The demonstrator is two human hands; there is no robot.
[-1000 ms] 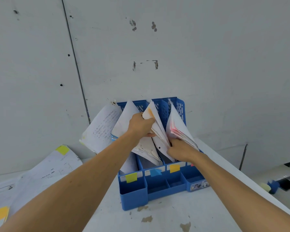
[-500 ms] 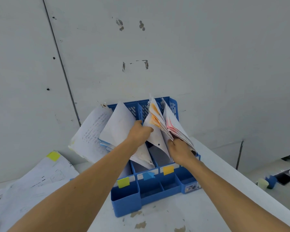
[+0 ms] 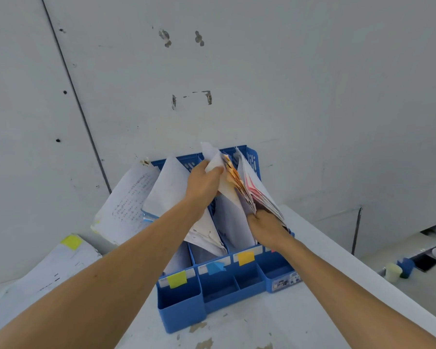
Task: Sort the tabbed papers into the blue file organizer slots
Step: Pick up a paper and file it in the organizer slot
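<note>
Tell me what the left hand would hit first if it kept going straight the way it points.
The left hand points up and away, toward the back of the blue file organizer. It already grips the white sheet; beyond that, probably the organizer's slotted back wall, then the grey wall. Depth is unclear.

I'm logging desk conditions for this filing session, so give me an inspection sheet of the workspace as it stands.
Surface: white table, paint chipped near the front.
Job's things: blue file organizer against the wall, slots stuffed with papers; yellow tab, blue tab, orange tab on its front labels.
Clutter: loose papers at left, one with a yellow tab.
Grippers: left hand grips a white sheet; right hand holds back the orange- and pink-tabbed papers.
Cables: nothing seen.
Surroundings: scuffed grey wall; small objects on the floor at right.
</note>
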